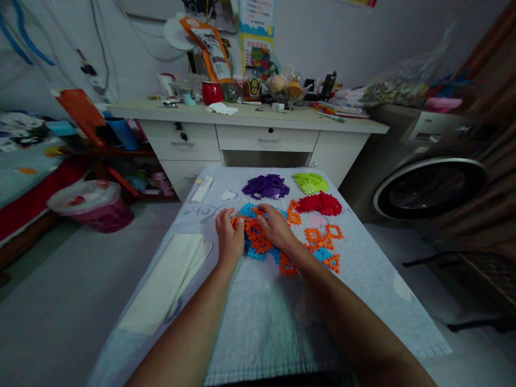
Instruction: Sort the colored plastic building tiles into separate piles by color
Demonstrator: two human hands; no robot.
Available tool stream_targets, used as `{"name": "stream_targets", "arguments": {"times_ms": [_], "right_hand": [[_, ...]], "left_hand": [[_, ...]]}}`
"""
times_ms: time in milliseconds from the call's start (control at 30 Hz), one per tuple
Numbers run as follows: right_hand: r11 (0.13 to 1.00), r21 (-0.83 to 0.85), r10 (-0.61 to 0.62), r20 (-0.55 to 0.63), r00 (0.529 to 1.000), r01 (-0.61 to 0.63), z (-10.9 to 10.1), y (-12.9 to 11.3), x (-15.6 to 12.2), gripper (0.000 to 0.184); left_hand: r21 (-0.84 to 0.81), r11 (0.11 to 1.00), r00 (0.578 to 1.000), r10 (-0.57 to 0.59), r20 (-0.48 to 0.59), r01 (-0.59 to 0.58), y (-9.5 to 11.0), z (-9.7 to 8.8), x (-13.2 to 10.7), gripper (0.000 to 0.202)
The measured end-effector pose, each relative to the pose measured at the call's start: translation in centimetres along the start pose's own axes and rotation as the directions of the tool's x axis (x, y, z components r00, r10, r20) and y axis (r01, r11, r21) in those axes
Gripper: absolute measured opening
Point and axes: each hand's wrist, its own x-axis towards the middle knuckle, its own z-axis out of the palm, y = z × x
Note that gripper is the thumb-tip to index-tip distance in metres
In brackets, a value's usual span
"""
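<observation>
My left hand (pixel 229 235) and my right hand (pixel 275 226) rest side by side on a mixed heap of orange and blue plastic pieces (pixel 258 244) on a small table covered with a pale blue cloth (pixel 262 317). Both hands have curled fingers pressed into the heap; what they pinch is hidden. More orange pieces (pixel 322 236) lie loose to the right. Farther back sit sorted piles: purple pieces (pixel 266 186), lime green pieces (pixel 310 183) and red pieces (pixel 320 203).
A folded white sheet (pixel 169 279) lies on the cloth's left side, a white tube (pixel 201 189) at the back left. Behind stands a cluttered desk (pixel 250 115). A washing machine (pixel 427 185) is at right, a pink bin (pixel 91 204) at left.
</observation>
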Motion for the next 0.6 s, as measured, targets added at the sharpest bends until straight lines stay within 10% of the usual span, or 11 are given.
{"name": "stream_targets", "arguments": {"times_ms": [133,400,600], "right_hand": [[0.976,-0.168,-0.098,0.22,0.971,0.137,0.0,0.7,0.2,0.028],[0.905,-0.407,0.003,0.302,0.953,0.126,-4.3,2.2,-1.6,0.016],[0.972,-0.197,0.097,-0.145,0.985,-0.125,-10.7,6.5,-1.9,0.021]], "left_hand": [[0.062,0.998,0.998,0.008,0.057,-0.012,0.0,0.2,-0.1,0.034],[0.306,0.935,0.946,0.078,0.315,-0.179,1.6,-0.1,-1.0,0.036],[0.296,0.927,0.899,0.087,0.428,-0.231,3.0,-0.5,-1.5,0.038]]}}
